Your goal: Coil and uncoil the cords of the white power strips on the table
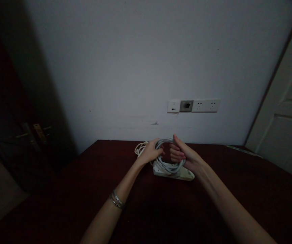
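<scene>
A grey cable [170, 169] is wound into a loose ring of several turns, held between my two hands. My left hand [151, 151] is closed around the ring's left side. On the right side, the fingers of my right hand [182, 153] curl around the turns, with the thumb pointing up. Under the ring lies a white power strip [186, 175] on the dark red table, partly covered by the cable. Behind my left hand rests a second bundle of thin white cord [139, 147], partly hidden by that hand.
The dark red table [105, 169] reaches back to a pale wall [125, 67]. A row of wall sockets [205, 105] sits above the table's back edge. A flat strip-like object [242, 150] lies at the back right. Doors stand at left [14, 118] and right [285, 91].
</scene>
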Action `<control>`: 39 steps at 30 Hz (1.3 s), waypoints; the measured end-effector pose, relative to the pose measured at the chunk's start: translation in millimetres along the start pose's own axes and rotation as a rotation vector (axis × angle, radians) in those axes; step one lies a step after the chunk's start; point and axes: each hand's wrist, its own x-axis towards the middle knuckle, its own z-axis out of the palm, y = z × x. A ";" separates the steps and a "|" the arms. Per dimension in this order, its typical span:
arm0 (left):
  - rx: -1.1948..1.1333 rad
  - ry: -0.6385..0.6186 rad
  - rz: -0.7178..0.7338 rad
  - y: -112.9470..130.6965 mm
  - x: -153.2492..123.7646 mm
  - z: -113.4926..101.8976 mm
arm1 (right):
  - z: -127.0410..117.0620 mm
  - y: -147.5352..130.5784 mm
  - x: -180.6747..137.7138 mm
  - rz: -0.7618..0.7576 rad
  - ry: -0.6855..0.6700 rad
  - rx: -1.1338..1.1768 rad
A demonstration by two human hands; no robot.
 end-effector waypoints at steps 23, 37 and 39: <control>-0.839 -0.403 -0.406 18.0 -3.0 -8.6 | -7.0 3.2 9.9 -0.178 0.056 0.171; -0.904 -0.188 -0.164 8.9 2.0 -15.8 | -1.6 7.0 10.9 -0.167 0.221 0.109; -0.787 -0.170 -0.117 12.7 -0.1 -14.4 | 0.2 7.2 11.0 -0.194 0.231 0.069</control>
